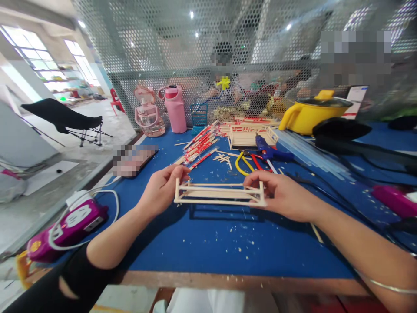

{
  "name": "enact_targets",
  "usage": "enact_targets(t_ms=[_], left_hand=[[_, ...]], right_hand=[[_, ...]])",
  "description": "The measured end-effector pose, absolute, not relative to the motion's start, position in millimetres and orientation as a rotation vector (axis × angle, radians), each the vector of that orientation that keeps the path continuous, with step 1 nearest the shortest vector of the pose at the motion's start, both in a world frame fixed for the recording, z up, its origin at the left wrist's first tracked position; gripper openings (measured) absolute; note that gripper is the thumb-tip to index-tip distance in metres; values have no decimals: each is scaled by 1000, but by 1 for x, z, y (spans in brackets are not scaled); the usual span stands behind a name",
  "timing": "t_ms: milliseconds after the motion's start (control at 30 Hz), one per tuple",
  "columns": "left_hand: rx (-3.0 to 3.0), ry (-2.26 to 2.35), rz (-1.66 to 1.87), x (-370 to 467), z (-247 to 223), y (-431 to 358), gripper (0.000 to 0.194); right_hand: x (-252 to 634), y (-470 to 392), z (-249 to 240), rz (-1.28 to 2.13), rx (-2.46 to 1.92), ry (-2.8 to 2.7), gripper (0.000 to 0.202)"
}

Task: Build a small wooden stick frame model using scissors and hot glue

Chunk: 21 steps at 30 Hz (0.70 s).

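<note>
Between my two hands a small rectangular frame of pale wooden sticks (221, 201) is held just above the blue tabletop, its shadow falling beneath it. My left hand (166, 184) pinches its left end at the corner post. At the right end, the fingers of my right hand (272, 191) are closed round the other corner. Beyond the frame lie short loose stick pieces (223, 158), yellow-handled pliers (243, 164) and a blue glue gun (269, 150). Behind them stands another stick-built tray (247, 138).
Paper-wrapped chopsticks (200, 143) lie in a heap at the centre back. Clear glue sticks (312, 152) and a yellow pot (314, 116) are at right. Two bottles, one a pink bottle (176, 108), stand back left near a phone (137, 161). A purple power strip (70, 224) and cables line the left edge.
</note>
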<state>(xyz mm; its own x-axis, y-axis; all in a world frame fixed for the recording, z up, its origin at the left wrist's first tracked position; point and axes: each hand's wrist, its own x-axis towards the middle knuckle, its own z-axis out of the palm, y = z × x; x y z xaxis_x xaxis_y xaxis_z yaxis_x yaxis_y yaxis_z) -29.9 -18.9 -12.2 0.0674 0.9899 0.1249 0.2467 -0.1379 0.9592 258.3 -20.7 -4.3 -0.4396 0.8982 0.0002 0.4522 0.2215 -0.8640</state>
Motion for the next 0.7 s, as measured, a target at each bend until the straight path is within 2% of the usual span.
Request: enact_targets(t_ms=[167,367,567,700], left_hand=[[1418,1106,1210,-30,-13,-15,46],[1489,1182,1294,-29,-12,-17,41],[1920,1248,894,-41,-10,-28,28],[1997,1295,840,-42,-17,-29,27]], right_hand=[[261,-14,-2,1117,-1203,-1922,27],[263,-9,-6,1116,-1298,-1868,37],[264,-8,-7,1075,-1333,-1925,35],[264,-9,-7,1067,-1333,-1921,33]])
